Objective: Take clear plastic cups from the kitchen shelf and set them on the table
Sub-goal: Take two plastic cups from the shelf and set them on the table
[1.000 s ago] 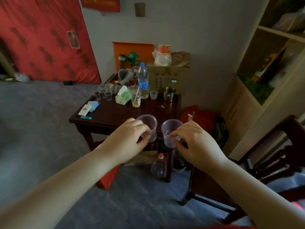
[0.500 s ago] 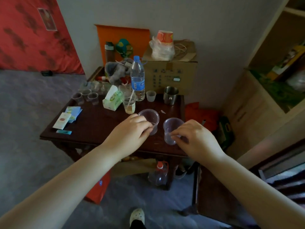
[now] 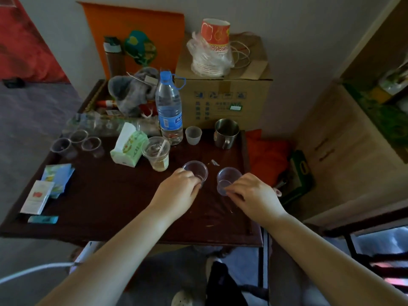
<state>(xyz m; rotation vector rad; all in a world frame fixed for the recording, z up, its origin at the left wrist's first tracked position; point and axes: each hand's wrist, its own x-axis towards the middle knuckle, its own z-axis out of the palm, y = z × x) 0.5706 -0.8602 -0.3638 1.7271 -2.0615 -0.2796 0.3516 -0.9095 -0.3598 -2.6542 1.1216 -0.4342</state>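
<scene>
Each hand, left hand (image 3: 176, 191) and right hand (image 3: 251, 195), gripped a clear cup (image 3: 195, 172) just right of the drink cup (image 3: 157, 153); lowering them level onto the table (image 3: 106, 195) looked wisest.

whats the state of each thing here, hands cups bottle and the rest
left hand: gripping left clear cup
right hand: gripping right clear cup
left clear cup: upright, empty
right clear cup: upright, empty
water bottle: upright, capped
drink cup: holds some liquid, with a stick in it
steel mug: upright
three small cups: upright, empty
</scene>
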